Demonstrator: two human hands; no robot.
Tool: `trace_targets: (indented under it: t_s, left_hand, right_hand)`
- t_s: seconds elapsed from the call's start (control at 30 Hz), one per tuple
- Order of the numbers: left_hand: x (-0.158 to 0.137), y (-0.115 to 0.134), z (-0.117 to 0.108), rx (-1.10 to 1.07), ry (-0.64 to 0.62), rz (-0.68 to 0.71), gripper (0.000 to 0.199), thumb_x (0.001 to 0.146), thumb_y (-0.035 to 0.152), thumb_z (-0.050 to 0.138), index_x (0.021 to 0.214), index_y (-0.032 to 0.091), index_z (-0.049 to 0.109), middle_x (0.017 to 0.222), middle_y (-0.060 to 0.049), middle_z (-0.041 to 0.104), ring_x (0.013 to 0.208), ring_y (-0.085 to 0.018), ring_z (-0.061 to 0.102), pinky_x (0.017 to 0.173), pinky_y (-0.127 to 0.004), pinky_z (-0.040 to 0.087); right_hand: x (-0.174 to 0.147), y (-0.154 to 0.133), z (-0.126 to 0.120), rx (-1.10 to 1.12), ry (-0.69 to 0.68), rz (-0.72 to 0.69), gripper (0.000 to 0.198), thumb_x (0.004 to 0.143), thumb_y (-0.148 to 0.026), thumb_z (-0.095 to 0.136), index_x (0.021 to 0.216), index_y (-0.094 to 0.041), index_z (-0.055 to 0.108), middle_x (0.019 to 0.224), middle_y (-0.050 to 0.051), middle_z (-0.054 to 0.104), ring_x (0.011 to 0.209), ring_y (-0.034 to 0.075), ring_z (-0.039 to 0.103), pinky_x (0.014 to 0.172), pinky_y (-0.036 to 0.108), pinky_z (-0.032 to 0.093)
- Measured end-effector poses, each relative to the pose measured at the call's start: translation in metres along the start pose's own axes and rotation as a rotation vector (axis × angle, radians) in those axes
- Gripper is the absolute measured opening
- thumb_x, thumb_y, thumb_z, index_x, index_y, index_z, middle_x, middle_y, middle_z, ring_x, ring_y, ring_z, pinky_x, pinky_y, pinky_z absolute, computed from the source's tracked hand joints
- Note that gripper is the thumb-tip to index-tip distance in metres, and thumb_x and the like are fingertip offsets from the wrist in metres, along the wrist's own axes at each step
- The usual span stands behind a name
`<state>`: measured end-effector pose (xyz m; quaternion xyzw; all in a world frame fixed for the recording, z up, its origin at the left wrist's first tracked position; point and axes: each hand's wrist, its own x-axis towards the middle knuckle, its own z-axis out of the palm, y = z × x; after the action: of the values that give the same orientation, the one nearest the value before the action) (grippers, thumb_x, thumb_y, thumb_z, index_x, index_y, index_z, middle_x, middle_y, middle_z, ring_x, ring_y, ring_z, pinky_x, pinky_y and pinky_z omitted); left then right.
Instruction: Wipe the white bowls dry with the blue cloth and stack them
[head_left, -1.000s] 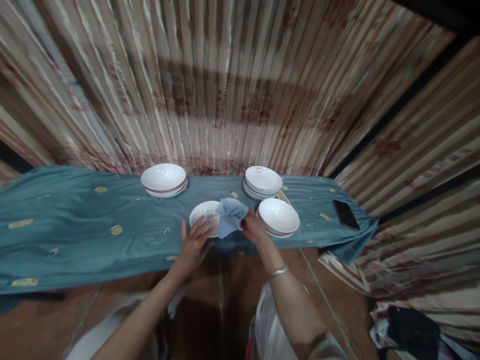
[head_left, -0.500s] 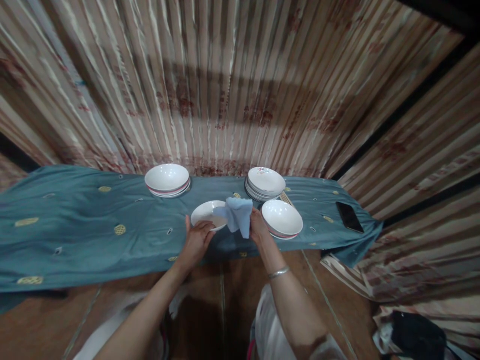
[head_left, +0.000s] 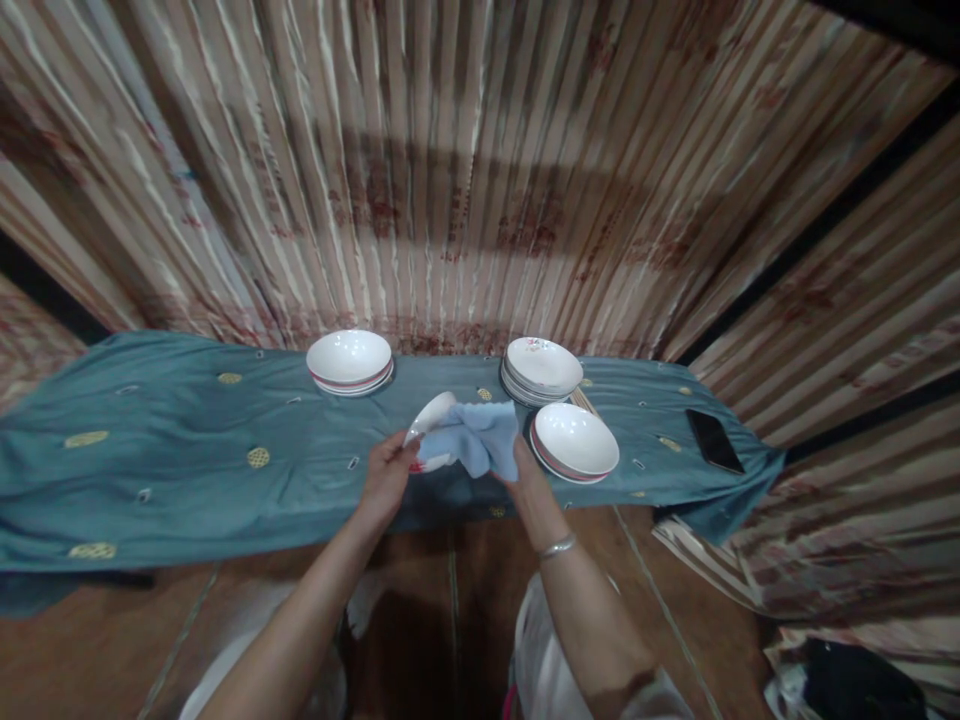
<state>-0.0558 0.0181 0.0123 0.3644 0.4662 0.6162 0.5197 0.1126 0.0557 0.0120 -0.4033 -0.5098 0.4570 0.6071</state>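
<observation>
Your bare left hand (head_left: 386, 476) has its fingers bent and gathered with the thumb in a pinch, the back of the hand turned mostly upward. From that grip, your left wrist (head_left: 366, 520) and bare left forearm (head_left: 304, 605) slope down and outward to your left. Your bare right hand (head_left: 526, 480) faces it at about the same height, just apart, its fingers curled closed and partly hidden. Below the right grip, your right wrist (head_left: 545, 524) leads to your right forearm (head_left: 589, 610), which angles down and outward to your right.
</observation>
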Motion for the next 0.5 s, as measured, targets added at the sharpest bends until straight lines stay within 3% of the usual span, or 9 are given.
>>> trace_targets:
  t_s: [0.1,0.2,0.3,0.37,0.5]
  left_hand:
    - [-0.006,0.000,0.004,-0.098,-0.023,-0.062,0.028,0.052,0.035,0.080,0.068,0.015,0.071,0.054,0.000,0.066,0.048,-0.014,0.057,0.055,-0.025,0.045]
    - [-0.010,0.001,0.007,-0.139,-0.020,-0.116,0.031,0.051,0.036,0.081,0.069,0.013,0.071,0.056,-0.002,0.068,0.049,-0.015,0.059,0.055,-0.025,0.046]
    - [-0.010,0.003,0.010,-0.191,-0.006,-0.140,0.032,0.051,0.037,0.081,0.069,0.013,0.070,0.058,-0.003,0.069,0.051,-0.016,0.061,0.056,-0.026,0.047]
    - [-0.008,0.002,0.010,-0.220,-0.004,-0.134,0.028,0.051,0.033,0.080,0.069,0.014,0.070,0.059,-0.003,0.069,0.053,-0.017,0.062,0.057,-0.027,0.047]
    - [-0.005,-0.003,0.003,-0.223,0.034,-0.109,0.016,0.052,0.017,0.070,0.068,0.017,0.069,0.058,-0.001,0.068,0.055,-0.018,0.061,0.056,-0.027,0.047]
  right_hand:
    - [0.001,-0.007,0.014,0.001,-0.095,-0.016,0.031,0.078,-0.047,0.058,0.085,-0.019,0.070,0.080,0.005,0.073,0.088,0.023,0.067,0.081,0.036,0.054]
    - [0.003,-0.008,0.018,-0.197,-0.044,-0.170,0.023,0.079,-0.034,0.056,0.088,-0.018,0.070,0.092,0.007,0.072,0.090,0.022,0.066,0.086,0.037,0.053]
    - [-0.001,-0.004,0.019,-0.523,0.012,-0.378,0.030,0.080,-0.026,0.053,0.105,-0.016,0.067,0.122,0.012,0.062,0.116,0.026,0.056,0.100,0.043,0.044]
    - [-0.008,-0.001,0.023,-0.732,-0.043,-0.501,0.041,0.079,-0.019,0.052,0.119,-0.014,0.060,0.140,0.015,0.048,0.131,0.028,0.042,0.108,0.048,0.035]
    - [-0.027,0.001,0.043,-0.966,-0.221,-0.680,0.057,0.082,-0.010,0.046,0.139,-0.013,0.042,0.147,0.016,0.039,0.139,0.025,0.032,0.111,0.045,0.034]
